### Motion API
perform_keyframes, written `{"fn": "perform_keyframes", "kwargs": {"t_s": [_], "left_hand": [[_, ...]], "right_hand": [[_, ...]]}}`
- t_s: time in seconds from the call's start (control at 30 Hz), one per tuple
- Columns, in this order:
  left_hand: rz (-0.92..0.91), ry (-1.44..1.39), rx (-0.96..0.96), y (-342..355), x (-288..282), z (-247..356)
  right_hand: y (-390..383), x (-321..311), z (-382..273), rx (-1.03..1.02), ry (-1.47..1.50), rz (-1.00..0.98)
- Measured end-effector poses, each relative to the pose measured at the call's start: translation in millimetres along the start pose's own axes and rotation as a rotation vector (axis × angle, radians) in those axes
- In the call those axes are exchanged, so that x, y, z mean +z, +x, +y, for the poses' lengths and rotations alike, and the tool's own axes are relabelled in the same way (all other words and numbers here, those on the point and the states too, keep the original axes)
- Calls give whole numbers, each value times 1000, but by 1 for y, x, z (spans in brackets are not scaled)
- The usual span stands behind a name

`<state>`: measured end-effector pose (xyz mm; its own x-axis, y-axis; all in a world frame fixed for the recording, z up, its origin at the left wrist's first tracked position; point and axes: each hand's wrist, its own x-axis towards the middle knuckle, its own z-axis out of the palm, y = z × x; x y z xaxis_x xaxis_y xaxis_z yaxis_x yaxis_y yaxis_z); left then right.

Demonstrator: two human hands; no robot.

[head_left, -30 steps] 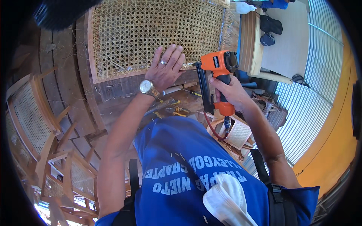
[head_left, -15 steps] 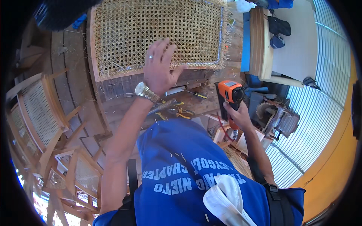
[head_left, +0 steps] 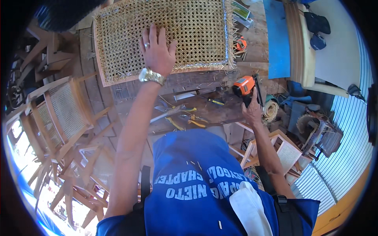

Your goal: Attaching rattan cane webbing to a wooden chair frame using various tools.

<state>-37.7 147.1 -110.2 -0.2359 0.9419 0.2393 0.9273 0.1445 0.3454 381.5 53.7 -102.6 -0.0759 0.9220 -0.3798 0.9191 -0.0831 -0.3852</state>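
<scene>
Since the earlier frame, the orange nail gun (head_left: 245,84) has been drawn right, off the panel's near edge, & turned over; the L hand (head_left: 158,59) has been shifted farther onto the cane panel (head_left: 197,35). Panel mesh is pale tan w/ regular holes, fringed by loose ends on the right (quite hairy there), edged in thin wood left & near. It's laid flat on the bench (head_left: 222,112), longer visible side running left–right. The gun is gripped by the R hand (head_left: 252,110), fingers wrapped round its handle, near the bench's right end; its black magazine (head_left: 260,92) is set on the right, long axis approx. near–far. L fingers are spread on the mesh, nothing grasped. Bench is dark wood, w/ yellow-handled pliers (head_left: 196,123) & screwdriver (head_left: 215,102) left on it. Cane chairs (head_left: 67,110) are crowded at left; corrugated wall (head_left: 346,145) is seen at right.
</scene>
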Motion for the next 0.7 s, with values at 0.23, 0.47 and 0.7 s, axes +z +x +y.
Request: {"fn": "perform_keyframes", "kwargs": {"t_s": [0.23,0.47,0.7], "left_hand": [[-69,-29,-45,-43,-8,42],[-114,-8,-101,-17,-17,52],[-89,-34,-37,4,6,82]], "right_hand": [[-9,34,13,-114,53,184],[-9,24,17,-12,83,46],[-7,28,18,-84,83,95]]}}
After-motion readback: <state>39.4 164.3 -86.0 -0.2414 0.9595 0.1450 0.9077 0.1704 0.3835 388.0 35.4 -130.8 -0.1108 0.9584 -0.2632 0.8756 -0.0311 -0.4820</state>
